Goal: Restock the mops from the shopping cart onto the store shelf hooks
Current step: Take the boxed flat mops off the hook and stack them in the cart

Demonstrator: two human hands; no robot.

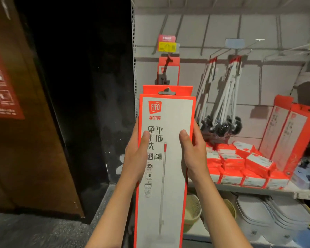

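I hold a tall red and white boxed mop (166, 176) upright in front of me. My left hand (136, 154) grips its left edge with the thumb on the front. My right hand (193, 151) grips the right edge the same way. The box's hang tab (166, 91) sits just below a shelf hook (168, 59), where another boxed mop (169, 72) of the same kind hangs under a yellow price tag (167, 46). The shopping cart is out of view.
White-handled mops (220, 97) hang from hooks to the right. Red and white packets (240, 163) are stacked on the shelf (258, 191), with more boxed mops (284, 138) leaning at the far right. Baskets and grey trays sit below. A dark panel and brown carton (25, 122) stand left.
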